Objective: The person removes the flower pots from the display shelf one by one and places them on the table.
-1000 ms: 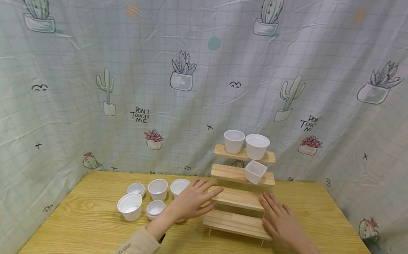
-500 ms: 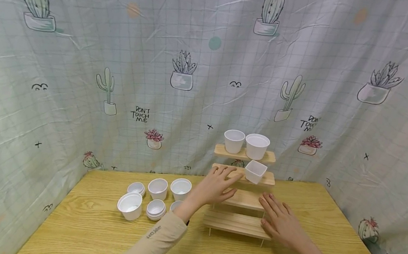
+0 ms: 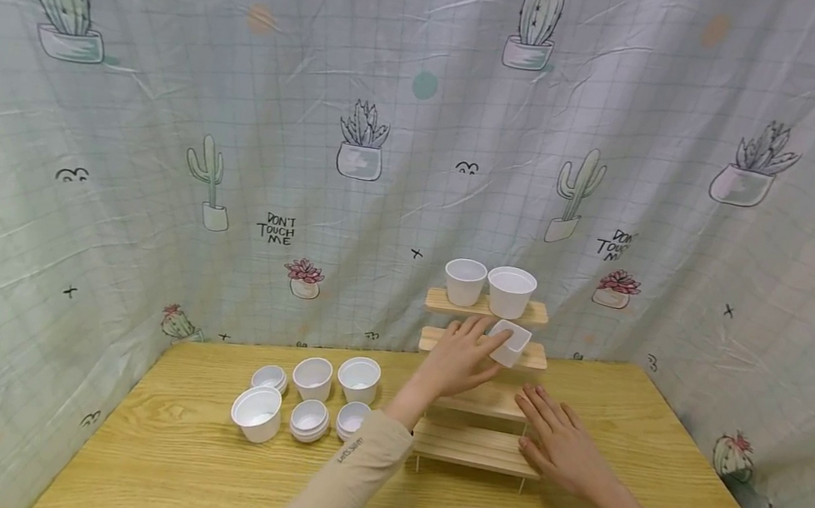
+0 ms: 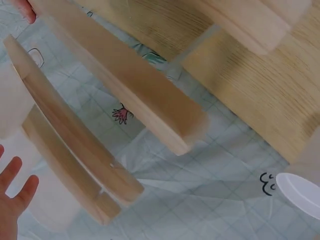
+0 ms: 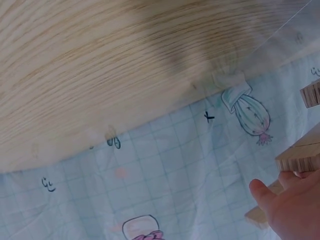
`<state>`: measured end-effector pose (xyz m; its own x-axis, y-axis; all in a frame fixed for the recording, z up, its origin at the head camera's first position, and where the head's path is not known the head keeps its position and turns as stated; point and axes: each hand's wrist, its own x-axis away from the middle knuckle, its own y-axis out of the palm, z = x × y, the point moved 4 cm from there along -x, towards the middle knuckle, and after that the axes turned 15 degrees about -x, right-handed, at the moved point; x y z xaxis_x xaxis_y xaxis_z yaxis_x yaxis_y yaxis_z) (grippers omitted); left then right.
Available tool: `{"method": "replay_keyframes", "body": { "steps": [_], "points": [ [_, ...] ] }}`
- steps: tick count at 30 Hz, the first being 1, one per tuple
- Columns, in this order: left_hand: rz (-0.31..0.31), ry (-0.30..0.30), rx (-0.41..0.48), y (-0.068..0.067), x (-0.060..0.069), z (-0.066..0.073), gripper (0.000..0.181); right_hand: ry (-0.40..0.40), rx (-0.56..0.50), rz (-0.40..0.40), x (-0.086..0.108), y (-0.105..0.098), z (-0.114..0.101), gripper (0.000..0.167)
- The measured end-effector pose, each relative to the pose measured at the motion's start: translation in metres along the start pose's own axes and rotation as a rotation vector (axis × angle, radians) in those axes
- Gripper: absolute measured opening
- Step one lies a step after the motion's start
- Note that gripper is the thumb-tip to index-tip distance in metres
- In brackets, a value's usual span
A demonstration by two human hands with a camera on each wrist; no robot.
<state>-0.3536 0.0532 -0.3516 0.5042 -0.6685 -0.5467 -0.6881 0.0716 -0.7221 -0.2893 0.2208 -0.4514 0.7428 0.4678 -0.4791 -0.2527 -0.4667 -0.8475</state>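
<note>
A four-tier wooden shelf (image 3: 471, 450) stands on the table. Its second tier from the top bears a square white pot (image 3: 512, 348), set cornerwise. My left hand (image 3: 455, 364) reaches over that tier, fingers spread; one finger overlaps the square pot's near rim, and whether it touches cannot be made out. In the left wrist view, the left hand (image 4: 15, 205) shows spread fingers near the tier ends. My right hand (image 3: 570, 448) rests with straight fingers against the shelf's right end; in the right wrist view, the right hand (image 5: 295, 205) lies against the wooden tiers.
Two round white pots (image 3: 510, 293) stand side by side on the top tier. Left of the shelf, several white pots (image 3: 313, 379), some small and stacked, are grouped on the wooden table (image 3: 202, 465). A cactus-print curtain (image 3: 276, 147) hangs behind and at both sides.
My left hand has moved right and up from the shelf's left side to the square pot, uncovering pots on the table. The right hand has stayed at the shelf's right end.
</note>
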Motion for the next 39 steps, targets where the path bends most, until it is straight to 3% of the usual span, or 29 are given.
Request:
{"method": "replay_keyframes", "body": {
  "steps": [12,22,32,39],
  "points": [
    [-0.075,-0.005,-0.037,0.006,-0.018,0.012,0.046,-0.025,0.003,0.046,0.001,0.001,0.001,0.063],
    [-0.189,0.001,0.024,0.013,-0.023,0.018,0.047,-0.045,0.005,0.051,0.001,0.002,0.001,0.063],
    [-0.214,0.004,0.017,0.018,-0.022,0.022,0.048,-0.028,0.006,0.052,0.001,0.004,0.002,0.066],
    [-0.16,0.004,-0.003,0.016,-0.021,0.022,0.045,-0.034,-0.013,0.059,0.001,0.003,0.001,0.068]
  ]
}}
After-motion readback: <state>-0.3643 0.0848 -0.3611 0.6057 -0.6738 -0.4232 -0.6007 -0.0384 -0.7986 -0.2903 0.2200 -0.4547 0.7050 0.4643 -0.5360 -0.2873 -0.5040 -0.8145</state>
